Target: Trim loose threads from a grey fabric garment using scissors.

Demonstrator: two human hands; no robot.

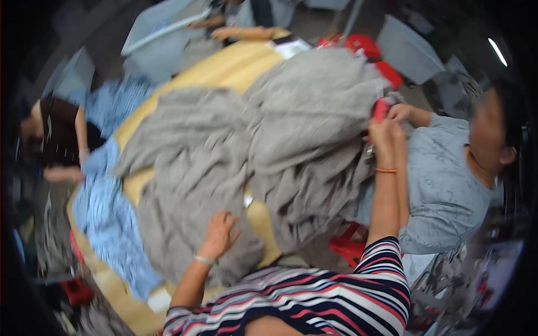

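Observation:
My left hand (220, 235) lies on a grey garment (190, 207), fingers slightly spread and bent, a bracelet at its wrist. Stretched far to the right, my right hand (381, 133) is closed at a small red object (380, 110), whose kind is too blurred to tell. It is by the right edge of a second grey garment (314, 112), which is bunched across the table. A co-worker's hand (399, 113) is right beside the red object, and that person's other forearm (402, 190) runs alongside mine. Where the hands meet, the fingers partly hide one another.
A yellow table (235, 61) carries the garments, with a blue striped garment (109, 207) along its left side. Another person (61, 131) is at the left, and the co-worker (448, 179) is close on my right. A pale plastic bin (151, 42) and a red stool (350, 243) stand around.

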